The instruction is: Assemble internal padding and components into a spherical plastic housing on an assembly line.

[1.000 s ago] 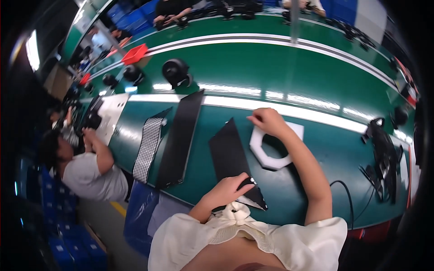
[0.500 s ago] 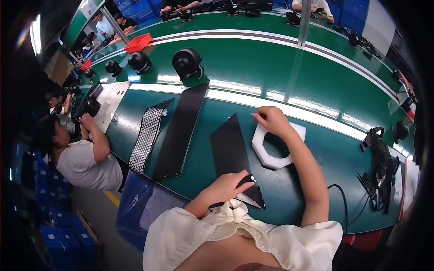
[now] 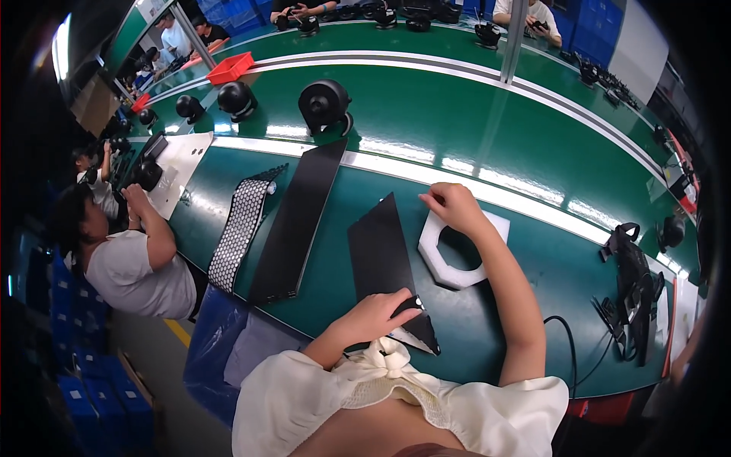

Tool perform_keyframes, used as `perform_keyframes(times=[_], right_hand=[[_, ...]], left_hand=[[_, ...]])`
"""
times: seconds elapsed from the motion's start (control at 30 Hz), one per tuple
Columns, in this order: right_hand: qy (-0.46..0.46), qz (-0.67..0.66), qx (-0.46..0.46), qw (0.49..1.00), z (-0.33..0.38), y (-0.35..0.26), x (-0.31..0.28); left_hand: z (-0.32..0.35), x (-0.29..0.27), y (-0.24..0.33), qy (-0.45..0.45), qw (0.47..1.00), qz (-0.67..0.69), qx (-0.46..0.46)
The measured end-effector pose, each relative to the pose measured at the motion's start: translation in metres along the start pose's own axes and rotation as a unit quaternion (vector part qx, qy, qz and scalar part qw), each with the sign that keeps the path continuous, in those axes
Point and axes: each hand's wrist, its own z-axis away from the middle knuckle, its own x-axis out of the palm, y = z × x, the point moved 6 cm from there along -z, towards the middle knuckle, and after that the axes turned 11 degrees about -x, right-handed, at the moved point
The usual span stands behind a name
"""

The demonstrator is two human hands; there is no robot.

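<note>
My left hand [image 3: 373, 316] lies on the near end of a black sheet [image 3: 379, 251], with thumb and forefinger bent around its dark edge. A strip of pale backing [image 3: 415, 339] shows at that end, and the other fingers are partly hidden. My right hand [image 3: 455, 207] is raised over the far left side of a white octagonal foam ring [image 3: 438, 263], thumb and fingers pinched together. Whatever may be between those fingertips is too small to make out. The foam ring lies on the green table, partly covered by my right forearm.
To the left lie a long black board [image 3: 301, 221] and a strip of round pale dots [image 3: 237, 232]. Black rounded devices [image 3: 324, 105] stand along the green conveyor [image 3: 434, 107]. At right are black straps and parts [image 3: 636, 282] and a cable [image 3: 571, 343]. A co-worker [image 3: 137, 266] sits at left.
The whole view has shifted slightly to the left. Both hands keep about the same place and pose relative to the sheet and the foam ring.
</note>
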Motion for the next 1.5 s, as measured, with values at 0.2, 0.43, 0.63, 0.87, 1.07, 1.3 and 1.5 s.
perform_keyframes(times=[0.2, 0.43, 0.63, 0.87, 1.07, 1.3, 1.5], right_hand=[[-0.003, 0.024, -0.001, 1.0, 0.0, 0.002, -0.002], [0.028, -0.399, -0.074, 0.913, -0.008, -0.064, -0.032], [-0.072, -0.417, -0.109, 0.9, 0.015, -0.151, -0.019], [-0.044, -0.401, -0.104, 0.909, 0.018, -0.155, -0.012], [-0.02, -0.426, -0.081, 0.901, 0.017, -0.155, -0.011], [0.056, -0.251, -0.139, 0.956, 0.017, -0.155, -0.011], [-0.007, -0.415, 0.024, 0.91, 0.01, -0.116, 0.021]], left_hand=[[0.003, -0.013, 0.002, 0.069, 0.989, 0.12, 0.042], [0.049, -0.078, -0.019, 0.472, 0.766, 0.412, 0.145], [0.06, -0.085, -0.007, 0.5, 0.765, 0.37, 0.168], [0.065, -0.101, 0.016, 0.453, 0.849, 0.223, 0.158], [0.062, -0.107, 0.014, 0.415, 0.861, 0.272, 0.114], [0.035, -0.101, -0.014, 0.335, 0.853, 0.394, 0.064], [0.016, -0.085, -0.041, 0.301, 0.786, 0.538, 0.037]])
